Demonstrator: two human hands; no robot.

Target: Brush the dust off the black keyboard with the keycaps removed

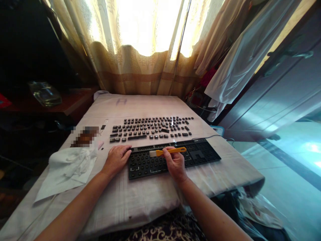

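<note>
A black keyboard base point(200, 155) with its keycaps off lies on the cloth-covered table point(140, 197). My right hand point(175, 164) is closed on an orange-handled brush point(170, 151), whose bristles rest on the keyboard's upper middle. My left hand point(116, 159) lies flat with fingers stretched out, pressing on the keyboard's upper left corner. The removed keycaps point(150, 127) are laid out in rows just behind the keyboard.
A crumpled white cloth point(67, 169) lies left of my left hand. A blurred-out object point(84, 136) sits behind it. Curtains point(140, 50) hang at the back. A dark shelf with a clear bag point(45, 93) stands left. A blue cabinet point(281, 87) stands right.
</note>
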